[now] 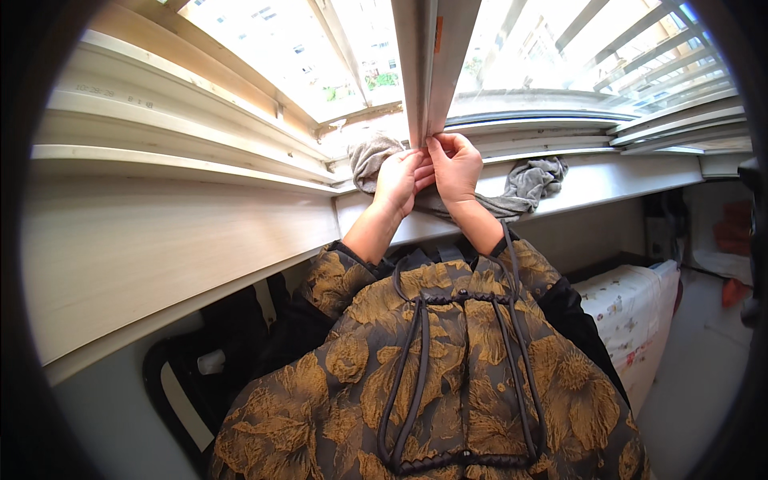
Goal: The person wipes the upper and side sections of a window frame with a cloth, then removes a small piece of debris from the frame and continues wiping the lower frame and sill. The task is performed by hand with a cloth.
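Note:
Both hands meet at the bottom of an upright window sash frame (pixel 441 72), just above the sill. My left hand (pixel 398 179) has its fingertips against the lower end of the frame. Close beside it, my right hand (pixel 457 167) pinches at the frame's lower edge with thumb and forefinger; whether anything small is between them cannot be told. A crumpled grey cloth (pixel 531 185) lies along the sill, passing behind my wrists, and its other end is bunched left of my left hand.
Sliding window tracks (pixel 198 114) run along the left, and stacked rails (pixel 678 129) stand at the right. The white sill (pixel 624 171) crosses in front of me. Below right is a white patterned cover (pixel 624 312); below left, a black-framed object (pixel 159 372).

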`<action>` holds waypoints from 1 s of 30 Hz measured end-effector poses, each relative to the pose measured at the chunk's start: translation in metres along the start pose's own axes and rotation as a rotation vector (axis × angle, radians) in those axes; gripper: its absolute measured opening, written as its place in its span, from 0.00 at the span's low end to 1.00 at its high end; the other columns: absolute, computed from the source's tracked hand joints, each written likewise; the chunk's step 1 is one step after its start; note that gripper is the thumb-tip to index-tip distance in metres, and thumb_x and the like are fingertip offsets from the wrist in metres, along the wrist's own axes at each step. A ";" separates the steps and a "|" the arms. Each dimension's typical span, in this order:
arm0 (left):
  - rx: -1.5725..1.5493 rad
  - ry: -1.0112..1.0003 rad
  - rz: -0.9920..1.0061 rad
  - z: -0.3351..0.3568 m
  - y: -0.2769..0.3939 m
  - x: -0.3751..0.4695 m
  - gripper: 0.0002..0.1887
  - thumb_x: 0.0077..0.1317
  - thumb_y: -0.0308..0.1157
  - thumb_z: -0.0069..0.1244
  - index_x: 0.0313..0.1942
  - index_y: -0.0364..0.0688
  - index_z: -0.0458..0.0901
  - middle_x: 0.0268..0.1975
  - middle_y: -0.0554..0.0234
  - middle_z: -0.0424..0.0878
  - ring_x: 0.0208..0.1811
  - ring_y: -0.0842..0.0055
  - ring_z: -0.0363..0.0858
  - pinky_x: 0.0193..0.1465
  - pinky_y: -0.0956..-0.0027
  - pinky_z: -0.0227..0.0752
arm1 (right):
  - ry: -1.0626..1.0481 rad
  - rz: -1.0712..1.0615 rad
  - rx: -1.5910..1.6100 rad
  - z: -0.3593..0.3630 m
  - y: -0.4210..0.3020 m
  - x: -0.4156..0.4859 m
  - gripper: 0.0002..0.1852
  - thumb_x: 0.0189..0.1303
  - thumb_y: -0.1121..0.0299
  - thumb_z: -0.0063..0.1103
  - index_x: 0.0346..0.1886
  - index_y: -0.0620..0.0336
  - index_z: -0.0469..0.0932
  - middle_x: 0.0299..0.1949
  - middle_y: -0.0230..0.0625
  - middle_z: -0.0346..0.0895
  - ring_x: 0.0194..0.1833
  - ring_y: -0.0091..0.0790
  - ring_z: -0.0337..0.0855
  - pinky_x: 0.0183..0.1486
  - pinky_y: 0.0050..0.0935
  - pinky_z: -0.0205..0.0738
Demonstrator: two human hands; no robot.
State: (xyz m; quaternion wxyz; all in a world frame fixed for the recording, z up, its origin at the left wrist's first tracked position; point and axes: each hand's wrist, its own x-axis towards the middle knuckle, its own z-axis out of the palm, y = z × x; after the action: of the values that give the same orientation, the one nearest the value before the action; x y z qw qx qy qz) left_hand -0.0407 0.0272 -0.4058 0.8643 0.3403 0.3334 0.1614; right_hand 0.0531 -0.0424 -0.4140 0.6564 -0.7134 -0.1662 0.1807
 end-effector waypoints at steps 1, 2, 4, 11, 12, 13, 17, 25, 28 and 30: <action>0.009 0.007 -0.005 0.000 0.000 0.000 0.14 0.81 0.32 0.46 0.56 0.31 0.81 0.52 0.52 0.89 0.48 0.70 0.91 0.50 0.70 0.86 | 0.003 0.005 0.000 0.001 0.000 0.001 0.09 0.69 0.69 0.73 0.41 0.66 0.86 0.32 0.31 0.88 0.31 0.18 0.83 0.36 0.23 0.79; 0.008 0.005 -0.011 -0.001 0.000 0.000 0.14 0.81 0.32 0.47 0.56 0.32 0.81 0.52 0.52 0.89 0.49 0.70 0.91 0.50 0.70 0.86 | 0.007 0.029 -0.001 0.002 0.000 0.002 0.08 0.69 0.69 0.73 0.40 0.66 0.86 0.31 0.31 0.88 0.31 0.19 0.83 0.36 0.23 0.79; -0.011 0.018 -0.030 -0.002 0.000 0.001 0.14 0.81 0.33 0.47 0.57 0.32 0.80 0.53 0.52 0.88 0.49 0.70 0.91 0.51 0.68 0.86 | 0.011 0.051 -0.005 0.004 0.001 0.003 0.08 0.69 0.70 0.72 0.39 0.66 0.86 0.31 0.30 0.88 0.31 0.19 0.82 0.36 0.23 0.79; -0.164 0.036 -0.163 -0.005 0.003 0.009 0.16 0.82 0.38 0.46 0.58 0.36 0.80 0.52 0.59 0.87 0.49 0.73 0.87 0.54 0.66 0.83 | 0.027 0.091 0.027 0.014 0.003 0.003 0.08 0.70 0.71 0.70 0.36 0.67 0.84 0.30 0.31 0.86 0.30 0.20 0.81 0.35 0.24 0.78; -0.177 0.045 -0.179 -0.005 0.003 0.010 0.17 0.82 0.38 0.44 0.59 0.36 0.79 0.52 0.59 0.87 0.48 0.75 0.87 0.54 0.67 0.83 | 0.027 0.115 0.061 0.015 0.003 0.003 0.08 0.70 0.71 0.69 0.36 0.67 0.83 0.30 0.31 0.86 0.31 0.20 0.81 0.36 0.24 0.78; -0.206 0.040 -0.191 -0.005 0.003 0.009 0.17 0.83 0.38 0.42 0.60 0.35 0.79 0.52 0.60 0.86 0.48 0.76 0.86 0.54 0.68 0.83 | 0.022 0.118 0.061 0.015 0.004 0.004 0.08 0.70 0.71 0.69 0.36 0.67 0.83 0.31 0.32 0.86 0.31 0.20 0.81 0.36 0.24 0.78; -0.197 0.043 -0.201 -0.005 0.006 0.007 0.16 0.81 0.39 0.44 0.57 0.40 0.81 0.52 0.62 0.87 0.50 0.73 0.85 0.57 0.65 0.81 | 0.003 0.145 0.118 0.016 0.007 0.005 0.08 0.71 0.71 0.68 0.37 0.67 0.83 0.32 0.32 0.86 0.32 0.21 0.81 0.36 0.24 0.78; -0.280 0.012 -0.231 -0.006 0.006 0.008 0.14 0.80 0.40 0.47 0.52 0.41 0.83 0.46 0.64 0.85 0.47 0.73 0.83 0.57 0.64 0.78 | -0.009 0.165 0.169 0.013 0.004 0.002 0.08 0.71 0.71 0.67 0.38 0.67 0.84 0.32 0.33 0.87 0.31 0.20 0.82 0.35 0.25 0.79; -0.315 0.007 -0.230 -0.004 0.004 0.010 0.14 0.80 0.40 0.47 0.53 0.39 0.83 0.47 0.63 0.86 0.49 0.72 0.83 0.58 0.63 0.79 | 0.017 0.112 0.080 0.011 -0.003 -0.001 0.08 0.70 0.71 0.68 0.35 0.67 0.84 0.30 0.35 0.89 0.31 0.22 0.85 0.37 0.27 0.81; -0.355 0.035 -0.213 -0.003 0.000 0.012 0.14 0.81 0.39 0.47 0.53 0.39 0.83 0.49 0.62 0.87 0.50 0.71 0.83 0.59 0.63 0.79 | 0.015 0.105 0.080 0.009 -0.008 -0.002 0.07 0.69 0.72 0.68 0.35 0.66 0.85 0.30 0.35 0.89 0.31 0.22 0.86 0.36 0.28 0.81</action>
State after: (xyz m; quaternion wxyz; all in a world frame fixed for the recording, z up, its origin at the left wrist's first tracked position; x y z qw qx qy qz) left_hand -0.0337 0.0347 -0.4129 0.9170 0.1427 0.3488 0.1309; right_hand 0.0472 -0.0347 -0.4071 0.6752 -0.6957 -0.1162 0.2161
